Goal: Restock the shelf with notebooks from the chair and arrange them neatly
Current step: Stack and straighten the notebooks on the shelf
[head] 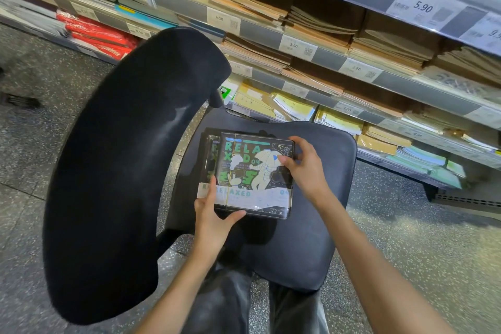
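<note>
A long run of grey metal shelving (423, 84) fills the wall ahead, its tiers packed with flat stacks of brown kraft-paper notebooks (320, 27), yellow and pale-blue exercise books (292, 107) lower down, and red-wrapped packs (100, 35) off to the left; white price tags (424, 5) line the shelf edges. Below it is a grey speckled stone floor (406, 238).

Standing in front of the shelving is a black office chair, its broad curved backrest (122, 165) swung to the left and its dark padded seat (311, 225) facing the shelves. On the seat lies a small stack of black shrink-wrapped notebooks (252, 173) printed with green lettering and a white cartoon figure; the top one sits slightly askew, so the one beneath (210, 154) shows along its left edge.

Both bare forearms reach forward from the bottom of the view over dark trousers (225, 301). The left hand (214, 214) grips the near-left corner of the top notebook, thumb laid along the front edge and fingers up the left side. The right hand (306, 165) comes in from the right, wrist bent, thumb pressed on the cover and fingers curled over the far-right edge.
</note>
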Demonstrator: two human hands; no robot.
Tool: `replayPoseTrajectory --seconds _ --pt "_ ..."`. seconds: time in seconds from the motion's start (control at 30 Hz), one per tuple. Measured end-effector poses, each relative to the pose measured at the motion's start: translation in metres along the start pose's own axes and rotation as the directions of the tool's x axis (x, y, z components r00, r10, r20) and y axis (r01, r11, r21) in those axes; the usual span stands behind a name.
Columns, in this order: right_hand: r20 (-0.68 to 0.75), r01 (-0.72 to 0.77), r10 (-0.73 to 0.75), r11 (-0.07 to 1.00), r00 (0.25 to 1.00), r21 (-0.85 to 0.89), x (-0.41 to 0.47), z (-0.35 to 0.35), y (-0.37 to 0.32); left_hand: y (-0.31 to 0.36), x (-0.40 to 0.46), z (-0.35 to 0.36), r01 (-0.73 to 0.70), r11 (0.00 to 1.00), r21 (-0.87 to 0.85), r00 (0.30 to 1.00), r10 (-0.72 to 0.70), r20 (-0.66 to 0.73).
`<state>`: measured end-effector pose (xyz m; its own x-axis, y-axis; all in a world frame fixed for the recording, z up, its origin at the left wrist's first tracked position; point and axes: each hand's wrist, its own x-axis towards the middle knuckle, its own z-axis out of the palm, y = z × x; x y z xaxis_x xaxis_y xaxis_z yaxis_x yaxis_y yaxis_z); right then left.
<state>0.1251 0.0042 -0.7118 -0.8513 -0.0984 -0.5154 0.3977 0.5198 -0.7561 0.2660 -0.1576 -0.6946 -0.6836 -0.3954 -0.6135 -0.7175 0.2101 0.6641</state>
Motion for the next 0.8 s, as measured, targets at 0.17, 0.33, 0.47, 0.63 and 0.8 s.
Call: replayPoseTrajectory --seconds 0.17,0.33,0.47,0.63,0.8 --pt "-0.058 0.052 -0.049 0.998 0.997 0.043 -0.005 -0.027 -0.015 0.028 0.0 0.002 -0.07 0.996 -0.054 0.997 0.07 -0.011" --pt "-0.131 0.13 -0.116 0.987 0.984 0.099 -0.013 -0.068 -0.054 0.076 -0.003 -0.001 -0.154 0.986 -0.059 0.988 0.153 -0.014" --pt "-0.207 0.214 -0.2 0.976 0.958 0.049 -0.028 -0.115 -0.104 0.133 -0.016 -0.006 -0.257 0.962 -0.091 0.966 0.257 -0.01" --pt "-0.306 0.355 -0.344 0.935 0.888 -0.023 -0.059 -0.188 -0.179 0.214 -0.04 -0.014 -0.412 0.891 -0.19 0.91 0.415 -0.025" --pt "-0.382 0.484 -0.502 0.862 0.776 -0.151 -0.108 -0.26 -0.267 0.305 -0.085 -0.035 -0.557 0.796 -0.235 0.827 0.558 -0.068"
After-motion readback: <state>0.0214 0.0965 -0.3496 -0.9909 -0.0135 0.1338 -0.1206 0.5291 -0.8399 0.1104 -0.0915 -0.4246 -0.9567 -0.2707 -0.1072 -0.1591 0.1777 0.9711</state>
